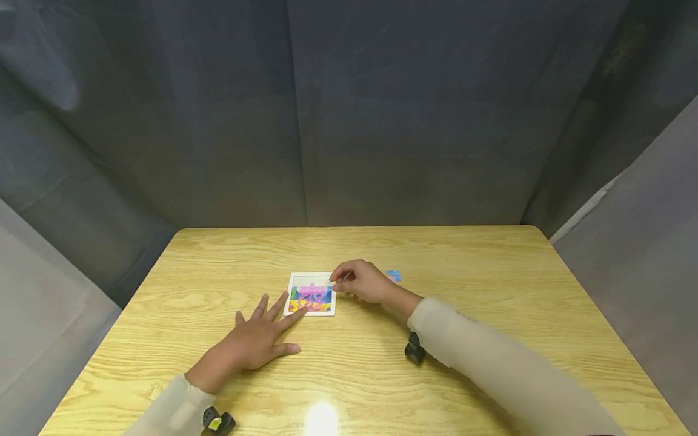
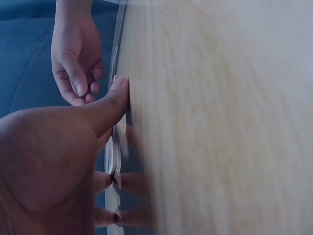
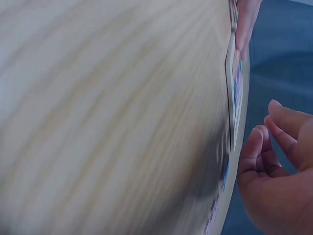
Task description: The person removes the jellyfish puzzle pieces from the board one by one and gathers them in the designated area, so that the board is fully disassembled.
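Observation:
A small jigsaw puzzle board (image 1: 312, 313) with a white border lies on the table, its lower part filled with a colourful picture, its upper strip pale and bare. My left hand (image 1: 256, 342) is spread flat, fingertips at the board's left and lower edge; its thumb (image 2: 115, 98) stretches out in the left wrist view. Over the board's upper right corner, my right hand (image 1: 362, 281) pinches a small, bluish puzzle piece (image 1: 347, 275), mostly hidden by the fingers. In the right wrist view, the right hand's thumb and fingers (image 3: 254, 147) curl close together beside the board (image 3: 236, 93).
A loose blue and pink puzzle piece (image 1: 393, 276) lies right of the board, just behind the right wrist. The wooden table (image 1: 218, 260) ends at a dark curtain (image 1: 382, 121) at the back, with grey cloth at both sides.

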A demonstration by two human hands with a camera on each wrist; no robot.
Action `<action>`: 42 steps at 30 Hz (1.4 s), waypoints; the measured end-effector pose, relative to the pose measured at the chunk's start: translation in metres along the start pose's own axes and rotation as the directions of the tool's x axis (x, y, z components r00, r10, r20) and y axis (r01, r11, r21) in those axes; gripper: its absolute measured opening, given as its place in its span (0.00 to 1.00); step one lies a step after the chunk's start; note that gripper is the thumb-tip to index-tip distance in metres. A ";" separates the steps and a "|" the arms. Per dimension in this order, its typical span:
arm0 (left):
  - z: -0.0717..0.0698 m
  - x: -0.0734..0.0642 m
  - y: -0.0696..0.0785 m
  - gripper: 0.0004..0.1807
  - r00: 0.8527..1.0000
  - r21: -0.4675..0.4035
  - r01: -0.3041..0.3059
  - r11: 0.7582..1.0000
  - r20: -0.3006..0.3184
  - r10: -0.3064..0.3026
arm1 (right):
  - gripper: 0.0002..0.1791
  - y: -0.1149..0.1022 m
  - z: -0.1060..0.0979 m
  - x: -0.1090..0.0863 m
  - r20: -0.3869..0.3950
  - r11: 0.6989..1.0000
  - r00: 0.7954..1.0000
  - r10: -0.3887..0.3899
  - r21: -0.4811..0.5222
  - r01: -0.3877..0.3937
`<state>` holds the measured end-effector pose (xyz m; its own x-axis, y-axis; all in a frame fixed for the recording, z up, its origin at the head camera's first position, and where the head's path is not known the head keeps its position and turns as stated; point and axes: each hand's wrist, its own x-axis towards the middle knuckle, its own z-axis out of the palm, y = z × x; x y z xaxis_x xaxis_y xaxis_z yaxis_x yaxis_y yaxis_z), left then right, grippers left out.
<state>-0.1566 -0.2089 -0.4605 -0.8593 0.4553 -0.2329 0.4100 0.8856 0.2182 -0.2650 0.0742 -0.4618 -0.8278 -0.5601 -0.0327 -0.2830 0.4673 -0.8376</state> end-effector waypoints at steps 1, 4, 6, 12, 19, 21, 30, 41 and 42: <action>0.000 0.000 0.000 0.42 1.000 -0.001 0.001 1.000 0.003 -0.001 | 0.10 -0.002 0.003 0.001 0.005 1.000 1.000 -0.002 -0.003 0.002; 0.000 0.000 0.000 0.42 1.000 0.002 0.004 1.000 0.005 -0.004 | 0.10 -0.010 0.012 0.005 0.023 1.000 1.000 -0.014 -0.011 0.014; -0.001 0.000 0.001 0.41 1.000 0.004 0.009 1.000 0.007 -0.009 | 0.10 -0.014 0.018 0.008 0.023 1.000 1.000 -0.017 -0.017 0.017; 0.000 -0.001 0.000 0.41 1.000 0.012 -0.001 1.000 -0.004 0.001 | 0.10 -0.023 0.032 0.018 0.014 0.998 1.000 -0.022 -0.058 0.023; 0.000 -0.001 -0.001 0.41 1.000 0.021 -0.018 1.000 -0.016 0.018 | 0.12 -0.028 0.040 0.028 0.023 0.999 1.000 -0.004 -0.046 0.006; 0.000 0.000 -0.001 0.41 1.000 0.025 -0.018 1.000 -0.017 0.018 | 0.12 -0.030 0.042 0.029 0.032 0.999 0.999 0.004 -0.038 -0.002; -0.001 -0.002 0.000 0.41 0.999 0.024 -0.034 0.999 -0.019 0.035 | 0.12 -0.030 0.050 0.036 0.040 0.999 0.999 0.026 -0.042 -0.024; 0.001 -0.001 -0.001 0.41 0.999 0.030 -0.032 0.999 -0.020 0.033 | 0.10 -0.029 0.051 0.036 0.044 0.999 0.999 0.033 -0.003 -0.033; 0.001 -0.001 -0.002 0.41 0.999 0.030 -0.032 0.999 -0.020 0.032 | 0.10 -0.029 0.052 0.037 0.039 0.999 0.999 0.033 -0.004 -0.033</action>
<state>-0.1557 -0.2109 -0.4613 -0.8516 0.4817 -0.2068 0.4459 0.8731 0.1973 -0.2619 0.0045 -0.4666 -0.8172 -0.5705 -0.0817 -0.2574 0.4882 -0.8339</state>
